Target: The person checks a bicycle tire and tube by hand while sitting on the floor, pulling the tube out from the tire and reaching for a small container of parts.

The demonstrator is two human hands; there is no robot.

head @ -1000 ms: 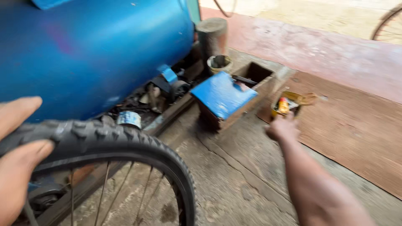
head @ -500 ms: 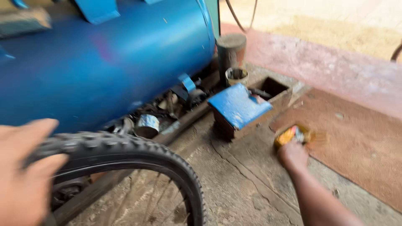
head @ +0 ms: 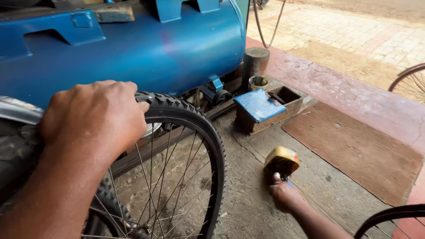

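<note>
Hands split the frame: my left hand (head: 95, 117) curls its fingers over the crown of a black knobby bicycle tyre on a spoked wheel (head: 195, 128) at centre left, clamped down on the tread. My right hand (head: 287, 194), low at centre right, grips something small beside a round yellow tin with a dark open mouth (head: 281, 161); the fingers are closed, though I cannot tell whether they pinch the tin itself or a small metal piece just under it. That tin sits right of the wheel, tilted, its mouth turned toward the hand, directly above my right fingers in the frame and well apart from the left.

Underneath lies a rough grey concrete floor (head: 248, 199), cracked and dusty. A large blue steel air tank (head: 146, 48) fills the upper left behind the wheel. Right of it stands a small wooden box with a blue lid (head: 261, 106), and a flat brown board (head: 354, 150) lies at right. Another wheel's rim (head: 409, 82) cuts the right edge, leaving open floor between tyre and board.
</note>
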